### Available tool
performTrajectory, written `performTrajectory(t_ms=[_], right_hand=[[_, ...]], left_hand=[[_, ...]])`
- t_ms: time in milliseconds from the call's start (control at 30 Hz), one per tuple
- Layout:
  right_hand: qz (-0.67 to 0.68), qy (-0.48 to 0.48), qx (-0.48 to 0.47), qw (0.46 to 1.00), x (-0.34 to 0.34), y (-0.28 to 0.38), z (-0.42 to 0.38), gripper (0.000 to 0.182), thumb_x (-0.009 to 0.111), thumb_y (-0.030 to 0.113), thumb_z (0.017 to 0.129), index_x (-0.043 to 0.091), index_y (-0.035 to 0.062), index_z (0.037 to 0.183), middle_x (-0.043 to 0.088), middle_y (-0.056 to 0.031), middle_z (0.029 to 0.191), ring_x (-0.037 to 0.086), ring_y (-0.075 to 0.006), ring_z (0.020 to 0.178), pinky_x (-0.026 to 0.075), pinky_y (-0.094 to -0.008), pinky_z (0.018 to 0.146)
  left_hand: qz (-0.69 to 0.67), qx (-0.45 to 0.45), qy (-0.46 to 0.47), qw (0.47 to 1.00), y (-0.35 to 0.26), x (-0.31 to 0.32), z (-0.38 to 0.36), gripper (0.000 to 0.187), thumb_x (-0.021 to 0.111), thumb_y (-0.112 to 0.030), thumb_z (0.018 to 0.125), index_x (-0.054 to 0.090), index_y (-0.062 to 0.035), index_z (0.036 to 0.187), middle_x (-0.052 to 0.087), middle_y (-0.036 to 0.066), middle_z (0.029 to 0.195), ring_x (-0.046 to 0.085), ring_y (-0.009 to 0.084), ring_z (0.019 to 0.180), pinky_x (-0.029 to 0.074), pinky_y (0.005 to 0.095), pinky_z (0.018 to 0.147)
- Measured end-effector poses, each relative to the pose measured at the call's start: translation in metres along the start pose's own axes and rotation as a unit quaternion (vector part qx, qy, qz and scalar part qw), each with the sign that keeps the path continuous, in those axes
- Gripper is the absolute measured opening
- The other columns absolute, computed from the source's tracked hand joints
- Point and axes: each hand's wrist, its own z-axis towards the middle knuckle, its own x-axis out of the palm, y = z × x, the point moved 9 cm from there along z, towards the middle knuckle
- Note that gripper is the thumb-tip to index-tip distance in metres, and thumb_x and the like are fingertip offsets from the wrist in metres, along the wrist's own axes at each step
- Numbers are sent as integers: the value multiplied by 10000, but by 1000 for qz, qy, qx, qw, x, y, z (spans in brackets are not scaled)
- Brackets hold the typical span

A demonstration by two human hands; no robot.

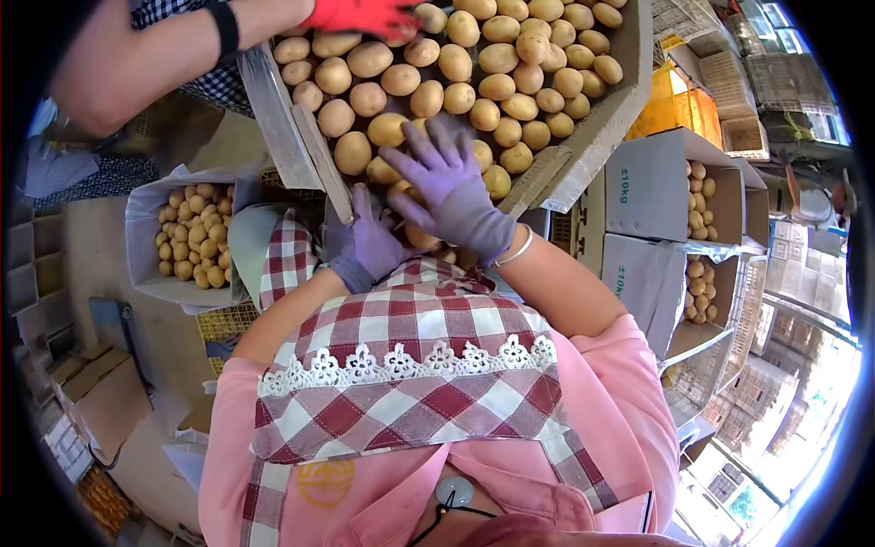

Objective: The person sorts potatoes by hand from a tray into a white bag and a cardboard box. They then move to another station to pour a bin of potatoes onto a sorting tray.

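Many yellow-brown potatoes (499, 58) cover a sloping tray with raised side boards (583, 169). My right hand (451, 187), in a purple glove with a grey cuff, lies over the potatoes at the tray's near end, its fingers spread. Close by on the left is my left hand (372, 244), gloved alike, by the tray's narrow mouth with thumb and fingers apart. A few potatoes (419, 235) lie between my two hands, partly hidden by them. Neither hand visibly grips a potato.
Another person's red-gloved hand (365, 15) reaches over the tray's far left. A lined box of potatoes (193, 237) stands at left. Cardboard boxes (645, 187) holding potatoes line the right, with an orange bag (670, 100) and stacked crates behind. A brown carton (100, 397) is at lower left.
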Motion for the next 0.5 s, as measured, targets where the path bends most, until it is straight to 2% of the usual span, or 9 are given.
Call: performTrajectory(t_ms=[67,100,133,200,267,333,400,433,500], right_hand=[[-38,75,59,995,23,-25,-6,524,572,427,865,465,272,1354,323,-95,1506,343,-363,1349,209,-701,1035],[-57,200,34,978,30,-25,-12,504,558,435,871,485,279,1345,333,-76,1505,372,-347,1331,201,-720,1022],[-92,158,-25,983,24,-22,-20,471,620,417,825,554,263,1265,380,-81,1477,472,-346,1243,288,-649,1014],[-42,153,5,987,6,-41,-18,452,641,381,804,584,208,1218,458,-89,1406,486,-342,1217,333,-597,1004],[18,68,199,977,-39,-93,-2,494,654,365,792,563,151,1228,524,-109,1316,475,-359,1221,366,-559,989],[-87,75,260,959,-28,-129,-6,728,574,487,854,322,149,1447,330,-231,1457,301,-398,1366,295,-631,1028],[-166,157,287,930,-6,-97,2,822,570,524,854,221,149,1497,228,-241,1520,215,-434,1405,262,-653,1047],[-83,137,272,949,10,-83,4,870,558,558,851,170,152,1516,159,-237,1550,149,-460,1421,214,-677,1062],[-139,226,164,950,28,-32,-1,822,565,558,844,223,208,1504,188,-215,1545,177,-441,1419,204,-691,1058]], left_hand=[[-24,2,10,1000,2,0,1,887,284,-792,841,246,-183,1485,283,124,1516,268,356,1393,189,629,1102],[-32,4,17,999,3,-1,4,883,283,-791,843,250,-183,1482,283,127,1515,272,354,1390,196,620,1105],[-40,8,24,999,0,-1,6,879,281,-789,845,254,-183,1480,283,130,1514,277,353,1388,203,611,1108],[1,3,18,1000,-3,3,-5,890,321,-772,849,204,-160,1485,247,152,1523,266,361,1390,232,582,1114],[12,4,-3,1000,-3,4,-7,925,304,-782,842,168,-132,1486,203,156,1540,211,349,1419,220,576,1121],[-16,-15,-35,999,1,-5,1,818,315,-741,862,175,-224,1482,190,170,1542,207,361,1419,208,622,1103],[-25,-27,-44,998,7,-21,10,763,335,-706,878,190,-253,1474,188,172,1541,206,363,1419,211,638,1093],[-29,-31,-24,999,8,-17,10,702,415,-628,894,244,-218,1438,223,152,1521,275,354,1383,253,649,1064],[17,-2,-58,998,6,-25,12,668,409,-603,922,336,-109,1364,397,147,1390,431,333,1249,314,639,1028]])
